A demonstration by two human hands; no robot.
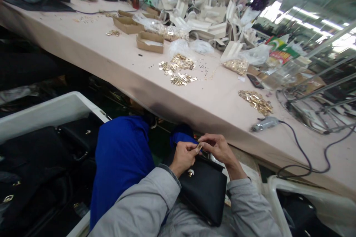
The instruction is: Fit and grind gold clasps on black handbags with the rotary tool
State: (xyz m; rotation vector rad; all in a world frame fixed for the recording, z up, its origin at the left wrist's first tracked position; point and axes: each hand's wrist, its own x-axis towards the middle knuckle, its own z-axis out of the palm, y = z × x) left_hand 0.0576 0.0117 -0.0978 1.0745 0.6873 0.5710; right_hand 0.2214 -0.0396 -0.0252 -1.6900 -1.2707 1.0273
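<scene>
A small gold metal plate [199, 147] is pinched between the fingertips of both hands, above the top of a black handbag [205, 192]. My left hand [183, 158] grips it from the left, fingers closed. From the right, my right hand [219, 151] has thumb and fingertips closed on the same piece. The bag rests on my lap, with a small gold clasp [190, 173] on its front near my left wrist. Fine detail of the plate is hidden by the fingers.
Piles of gold plates [182, 64] and more gold fittings [256, 102] lie on the table [125, 63]. A corded power tool [264, 123] sits near its edge. White bins with black bags stand left [80, 100] and right [314, 189]. People stand behind pale bag parts [205, 26].
</scene>
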